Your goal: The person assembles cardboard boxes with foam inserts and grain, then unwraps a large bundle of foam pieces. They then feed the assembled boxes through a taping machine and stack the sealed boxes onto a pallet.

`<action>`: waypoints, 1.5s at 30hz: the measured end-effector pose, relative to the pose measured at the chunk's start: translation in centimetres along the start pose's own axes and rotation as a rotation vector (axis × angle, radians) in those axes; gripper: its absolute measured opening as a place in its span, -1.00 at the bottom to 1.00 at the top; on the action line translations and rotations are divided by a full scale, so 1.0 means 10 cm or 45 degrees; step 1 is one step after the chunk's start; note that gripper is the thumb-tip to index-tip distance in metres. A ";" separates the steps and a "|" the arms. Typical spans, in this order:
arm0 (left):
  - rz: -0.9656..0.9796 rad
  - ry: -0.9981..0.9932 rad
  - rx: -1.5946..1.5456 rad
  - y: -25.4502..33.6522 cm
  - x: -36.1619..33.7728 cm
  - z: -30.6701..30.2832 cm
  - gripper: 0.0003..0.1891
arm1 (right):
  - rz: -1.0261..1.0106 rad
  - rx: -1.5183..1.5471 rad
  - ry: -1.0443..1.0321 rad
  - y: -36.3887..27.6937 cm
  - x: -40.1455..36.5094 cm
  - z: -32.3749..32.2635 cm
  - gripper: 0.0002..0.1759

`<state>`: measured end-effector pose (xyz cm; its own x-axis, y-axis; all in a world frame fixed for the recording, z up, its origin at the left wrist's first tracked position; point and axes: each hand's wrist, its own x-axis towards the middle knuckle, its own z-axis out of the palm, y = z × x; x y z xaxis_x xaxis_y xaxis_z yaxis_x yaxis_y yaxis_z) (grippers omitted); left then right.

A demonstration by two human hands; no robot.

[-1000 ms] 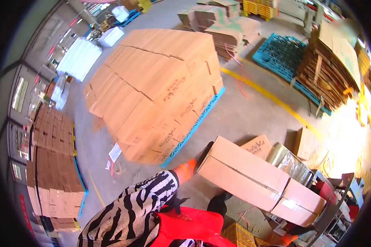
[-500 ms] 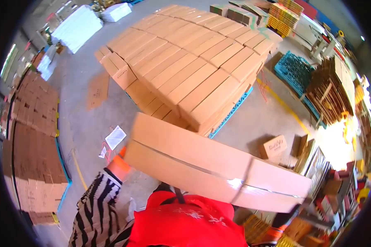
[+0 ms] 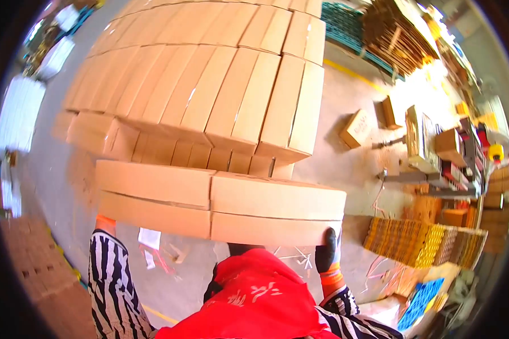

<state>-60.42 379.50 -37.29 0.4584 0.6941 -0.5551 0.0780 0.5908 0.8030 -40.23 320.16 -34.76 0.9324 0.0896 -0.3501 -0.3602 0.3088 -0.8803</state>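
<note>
A long cardboard box (image 3: pixel 277 199) is held crosswise in front of my body, with a seam along its length and a dark band across its middle. At its right end, my right hand (image 3: pixel 326 252) in a black and orange glove grips it, thumb against the face. My left hand (image 3: pixel 106 225) supports the left end; only the orange cuff shows and the fingers are hidden by the box. Just beyond it stands a large stack of similar cardboard boxes (image 3: pixel 226 90), with a lower step of boxes at its near side.
A small printed carton (image 3: pixel 355 129) lies on the floor to the right, near a metal-framed bench (image 3: pixel 430 181). Yellow-brown stacked sheets (image 3: pixel 404 240) stand at the right. White paper (image 3: pixel 149 238) and strap scraps lie by my feet. More stacked cartons (image 3: pixel 34 254) are at left.
My view has turned right and come closer to the stack. The held box has swung from slanting to nearly level and now lies close to the stack's near side.
</note>
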 end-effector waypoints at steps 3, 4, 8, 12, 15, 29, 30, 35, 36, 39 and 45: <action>-0.055 -0.052 0.022 0.05 0.90 0.04 -0.49 | -0.122 -0.249 0.040 0.18 0.21 0.47 -0.45; -0.070 -0.057 0.043 0.07 1.17 0.06 -0.48 | -0.067 -0.183 0.078 0.28 0.26 0.54 -0.46; -0.097 -0.067 0.037 0.01 1.72 0.16 -0.45 | -0.124 -0.326 0.224 0.58 0.41 0.60 -0.50; -0.111 -0.079 0.007 -0.21 1.89 0.17 -0.43 | -0.122 -0.218 0.350 0.58 0.39 0.68 -0.54; -0.015 -0.071 -0.015 -0.44 1.89 0.15 -0.41 | -0.043 -0.001 0.391 0.76 0.53 0.53 -0.44; 0.328 -0.776 -0.998 -1.22 1.61 0.85 -0.38 | -0.004 0.071 0.316 0.68 0.50 0.81 -0.31; 0.253 -0.631 -0.836 -1.26 1.72 0.83 -0.38 | 0.007 0.112 0.295 0.69 0.50 0.86 -0.32; 0.092 -0.109 -0.729 -0.86 1.31 0.85 -0.25 | 0.006 0.022 0.268 0.70 0.51 0.82 -0.30; 0.025 -0.061 -0.812 -0.79 1.27 0.78 -0.21 | 0.025 -0.013 0.269 0.70 0.50 0.80 -0.29; -0.078 0.132 -0.824 -0.54 1.30 0.53 -0.10 | 0.076 -0.035 0.254 0.72 0.45 0.79 -0.27; 0.855 -0.324 0.427 -1.02 2.51 0.31 -0.12 | 0.052 0.033 0.194 0.73 0.50 0.81 -0.25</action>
<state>-47.00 389.64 -58.70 0.6869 0.7190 0.1055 -0.0431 -0.1046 0.9936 -37.94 330.52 -40.38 0.9011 -0.0418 -0.4316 -0.3947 0.3327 -0.8564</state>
